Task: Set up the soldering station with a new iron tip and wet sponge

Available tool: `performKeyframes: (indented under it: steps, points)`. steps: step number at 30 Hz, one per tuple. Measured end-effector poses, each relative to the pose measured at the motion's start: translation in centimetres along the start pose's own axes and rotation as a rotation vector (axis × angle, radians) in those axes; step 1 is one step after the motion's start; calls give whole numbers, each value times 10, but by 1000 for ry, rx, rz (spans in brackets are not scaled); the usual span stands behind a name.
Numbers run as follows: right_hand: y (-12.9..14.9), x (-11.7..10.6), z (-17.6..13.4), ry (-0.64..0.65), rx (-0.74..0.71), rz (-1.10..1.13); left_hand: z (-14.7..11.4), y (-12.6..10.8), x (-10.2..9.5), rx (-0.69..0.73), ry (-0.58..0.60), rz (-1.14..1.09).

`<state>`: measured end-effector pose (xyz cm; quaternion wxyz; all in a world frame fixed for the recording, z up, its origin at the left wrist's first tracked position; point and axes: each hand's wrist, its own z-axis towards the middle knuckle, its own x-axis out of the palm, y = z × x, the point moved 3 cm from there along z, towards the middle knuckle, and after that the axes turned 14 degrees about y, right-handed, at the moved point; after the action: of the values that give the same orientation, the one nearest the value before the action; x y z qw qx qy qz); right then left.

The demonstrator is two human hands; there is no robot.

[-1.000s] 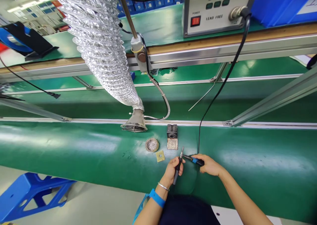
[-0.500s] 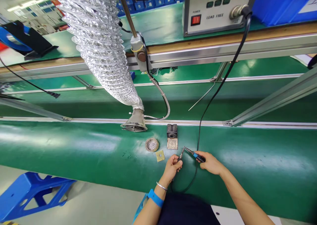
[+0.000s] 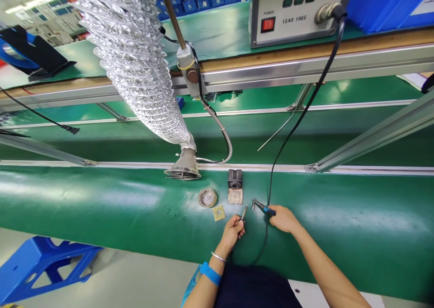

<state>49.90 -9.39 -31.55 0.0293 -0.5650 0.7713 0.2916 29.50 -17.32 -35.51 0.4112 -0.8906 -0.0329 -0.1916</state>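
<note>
My left hand (image 3: 232,231) is closed round the dark handle of a soldering iron (image 3: 244,212), whose thin metal end points up and away from me. To its right, my right hand (image 3: 284,218) grips long-nose pliers (image 3: 269,210) with blue-and-black handles. A small metal piece (image 3: 253,204) is at the jaws of the pliers; it is too small to tell its exact kind. The iron and the pliers are a little apart, both over the green bench. Beyond them stands a dark iron stand (image 3: 235,179) with a pale sponge (image 3: 235,196) in front.
A round tin (image 3: 207,198) of silvery bits and a yellowish square (image 3: 219,213) with a hole lie left of the stand. The fume duct's nozzle (image 3: 183,165) hangs low behind. A black cable (image 3: 279,154) runs down from the soldering station (image 3: 291,21) past my right hand.
The pliers' jaws were at the iron's tip; now they are separated. The iron moved slightly left, and a small metal piece shows at the jaws.
</note>
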Motion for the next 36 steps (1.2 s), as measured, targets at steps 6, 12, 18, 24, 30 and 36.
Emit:
performKeyframes:
  steps: [6,12,18,24,30,36]
  points:
    - [10,9,-7,-43,51,-130,1,-2,-3,17,-12,-21]
    - [20,-3,-27,-17,-236,-58,2,0,-2,20,-14,-17]
    - [31,-9,-29,-18,-265,-18,4,-1,-1,42,-2,-26]
    - [42,-26,1,-183,-251,253,2,0,-9,95,-109,-78]
    - [69,-75,29,-303,-106,-67,-7,17,-13,71,-119,-130]
    - [79,-77,55,-302,-46,-181,1,29,-14,44,-89,-162]
